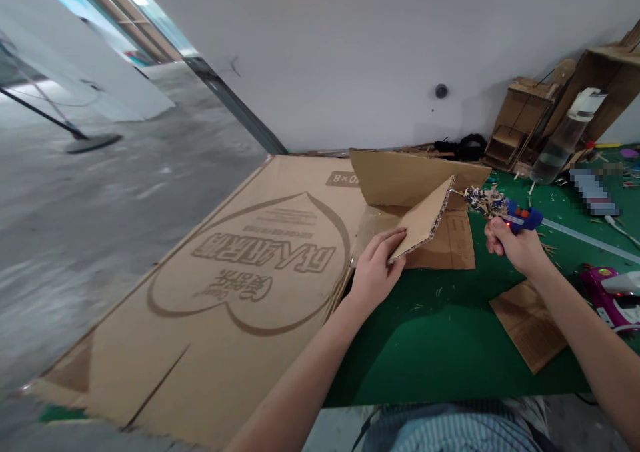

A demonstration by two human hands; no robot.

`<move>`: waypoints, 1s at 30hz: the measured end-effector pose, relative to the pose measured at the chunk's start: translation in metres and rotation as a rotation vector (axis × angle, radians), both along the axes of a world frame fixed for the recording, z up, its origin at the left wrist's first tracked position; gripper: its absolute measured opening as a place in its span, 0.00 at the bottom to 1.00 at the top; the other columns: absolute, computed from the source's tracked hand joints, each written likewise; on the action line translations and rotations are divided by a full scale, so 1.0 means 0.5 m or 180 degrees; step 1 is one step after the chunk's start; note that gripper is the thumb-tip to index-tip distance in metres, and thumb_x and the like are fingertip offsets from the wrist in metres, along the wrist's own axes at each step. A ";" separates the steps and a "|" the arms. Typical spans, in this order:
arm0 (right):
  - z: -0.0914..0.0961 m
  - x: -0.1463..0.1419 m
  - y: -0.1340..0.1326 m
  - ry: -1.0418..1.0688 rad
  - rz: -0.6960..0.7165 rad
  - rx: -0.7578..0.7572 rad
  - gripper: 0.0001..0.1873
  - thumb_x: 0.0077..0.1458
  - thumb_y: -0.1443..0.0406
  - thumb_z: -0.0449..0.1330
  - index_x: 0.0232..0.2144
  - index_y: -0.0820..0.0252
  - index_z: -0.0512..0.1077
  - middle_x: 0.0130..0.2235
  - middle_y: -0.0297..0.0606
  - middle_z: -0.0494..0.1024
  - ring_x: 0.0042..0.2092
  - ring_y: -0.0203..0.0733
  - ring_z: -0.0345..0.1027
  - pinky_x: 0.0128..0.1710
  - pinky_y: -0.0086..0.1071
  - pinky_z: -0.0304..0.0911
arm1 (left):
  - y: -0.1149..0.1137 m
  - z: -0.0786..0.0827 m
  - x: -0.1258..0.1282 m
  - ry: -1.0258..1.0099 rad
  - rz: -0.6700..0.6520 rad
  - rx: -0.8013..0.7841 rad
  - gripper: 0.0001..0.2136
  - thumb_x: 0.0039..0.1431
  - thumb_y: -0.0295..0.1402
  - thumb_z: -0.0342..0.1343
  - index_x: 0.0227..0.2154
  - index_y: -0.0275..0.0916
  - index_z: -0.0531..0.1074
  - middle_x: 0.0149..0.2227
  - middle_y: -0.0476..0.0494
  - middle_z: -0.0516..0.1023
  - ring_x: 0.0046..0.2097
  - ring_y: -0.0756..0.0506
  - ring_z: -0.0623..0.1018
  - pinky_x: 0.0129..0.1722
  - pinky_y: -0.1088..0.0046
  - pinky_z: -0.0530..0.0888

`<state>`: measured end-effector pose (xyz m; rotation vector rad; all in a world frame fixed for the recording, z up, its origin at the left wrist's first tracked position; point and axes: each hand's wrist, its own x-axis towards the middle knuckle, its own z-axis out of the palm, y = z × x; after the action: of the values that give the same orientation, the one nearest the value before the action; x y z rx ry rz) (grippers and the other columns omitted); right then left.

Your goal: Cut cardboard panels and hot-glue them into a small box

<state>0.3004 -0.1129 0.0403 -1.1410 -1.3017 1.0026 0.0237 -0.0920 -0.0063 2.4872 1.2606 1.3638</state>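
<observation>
Two hands at work: one on a folded cardboard piece, one on a glue gun

Just right of the centre of the frame, the person's left hand (379, 269) pinches a tilted cardboard flap (423, 215), fingers laid over its plain tan face and thumb near the lower edge. That flap slants up to the right, and its cut edge, turned to the right, shows the corrugated core as a dark, wavy, ragged line. Behind it stands an upright cardboard panel (390, 179), smooth and pale brown; a flat cardboard base (450, 242) with faint print lies on the green worktop (425, 345).

At right of centre, the right hand (517, 242) is curled around a blue glue gun (523, 217). Shredded scraps (485, 201) cling thickly about its front, and its metal tip meets or nearly meets the flap's upper corner; which of these cannot be told. A translucent glue stick (590, 237) runs out behind.

A large cardboard sheet (250, 359) printed with a brown heart outline fills the lower left and centre. A loose cardboard square (530, 322) lies at lower right, beneath the right forearm.
</observation>
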 end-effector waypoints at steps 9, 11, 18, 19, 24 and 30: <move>-0.007 0.010 0.010 0.0084 -0.0058 -0.0040 0.27 0.52 0.42 0.61 0.21 0.56 0.61 0.19 0.27 0.61 0.18 0.30 0.54 0.20 0.32 0.61 | 0.001 0.004 0.002 -0.0024 -0.0140 0.0047 0.16 0.60 0.25 0.53 0.50 0.41 0.70 0.50 0.41 0.78 0.51 0.44 0.78 0.52 0.67 0.76; -0.007 0.012 0.011 0.0122 -0.0078 -0.0033 0.27 0.52 0.43 0.61 0.21 0.56 0.61 0.20 0.27 0.61 0.18 0.29 0.54 0.20 0.32 0.62 | 0.001 0.005 0.003 -0.0017 -0.0155 0.0016 0.16 0.60 0.24 0.53 0.50 0.41 0.70 0.50 0.41 0.78 0.51 0.44 0.78 0.52 0.66 0.76; -0.005 0.013 0.014 0.0169 -0.0241 -0.0105 0.27 0.50 0.42 0.62 0.21 0.56 0.61 0.19 0.27 0.62 0.17 0.29 0.53 0.20 0.31 0.62 | 0.001 0.002 0.002 0.0026 -0.0177 -0.0033 0.16 0.60 0.24 0.52 0.50 0.41 0.70 0.50 0.40 0.78 0.51 0.44 0.78 0.52 0.65 0.76; -0.005 0.013 0.015 0.0154 -0.0258 -0.0106 0.28 0.50 0.42 0.62 0.20 0.56 0.61 0.19 0.27 0.61 0.17 0.29 0.53 0.20 0.31 0.63 | 0.001 0.001 0.001 0.0038 -0.0175 -0.0054 0.16 0.60 0.25 0.52 0.50 0.41 0.70 0.50 0.40 0.78 0.51 0.43 0.78 0.52 0.65 0.76; -0.006 0.018 0.020 0.0163 -0.0374 -0.0121 0.26 0.50 0.43 0.63 0.22 0.56 0.62 0.18 0.26 0.62 0.17 0.29 0.53 0.20 0.31 0.63 | 0.003 -0.002 0.000 -0.0026 -0.0312 0.0057 0.17 0.60 0.24 0.53 0.51 0.41 0.69 0.50 0.41 0.78 0.52 0.44 0.78 0.52 0.66 0.76; -0.010 0.022 0.025 0.0257 -0.0446 -0.0173 0.25 0.49 0.44 0.64 0.25 0.56 0.63 0.19 0.25 0.63 0.17 0.29 0.53 0.20 0.30 0.62 | 0.001 -0.003 0.000 -0.0007 -0.0332 0.0063 0.16 0.60 0.24 0.52 0.51 0.41 0.69 0.50 0.40 0.78 0.51 0.44 0.78 0.52 0.65 0.76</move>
<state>0.3114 -0.1004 0.0355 -1.2037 -1.1209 0.9754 0.0236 -0.0916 -0.0076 2.5244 1.1051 1.3609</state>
